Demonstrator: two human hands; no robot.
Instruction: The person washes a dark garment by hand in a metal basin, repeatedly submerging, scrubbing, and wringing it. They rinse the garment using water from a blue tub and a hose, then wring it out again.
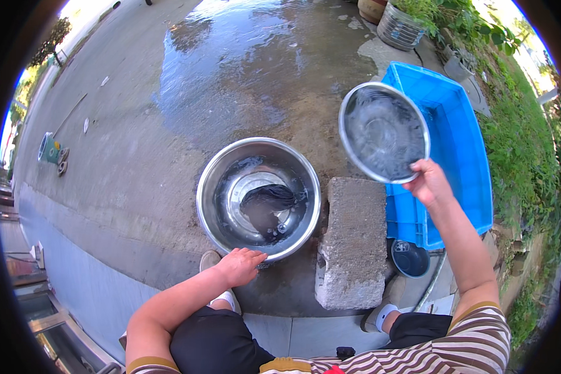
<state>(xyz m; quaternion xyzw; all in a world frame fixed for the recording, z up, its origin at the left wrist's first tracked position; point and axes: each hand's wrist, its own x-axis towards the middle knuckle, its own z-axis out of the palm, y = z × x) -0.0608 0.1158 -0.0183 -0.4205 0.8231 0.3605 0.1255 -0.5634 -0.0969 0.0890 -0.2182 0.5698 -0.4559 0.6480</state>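
Note:
My left hand (pixel 241 267) lies on the near rim of a large stainless steel basin (pixel 206 205), its thumb not clearly seen. Inside that basin, a dark bundle (pixel 270 205), perhaps cloth or hair-like fibre, sits partly under shallow water with a few bubbles. My right hand (pixel 427 183) grips the near right rim of a smaller metal basin (pixel 382 133). Rippled water covers the smaller basin's bottom. This basin is over the left side of a blue plastic tub (pixel 460 140), which has water in it.
A concrete block (pixel 355 243) stands between the large basin and my right foot. Beside it are a dark blue bowl (pixel 410 258) and a hose (pixel 431 283). Wet concrete (pixel 262 70) stretches ahead. Potted plants (pixel 402 25) stand far right; a green bucket (pixel 49 148) is at left.

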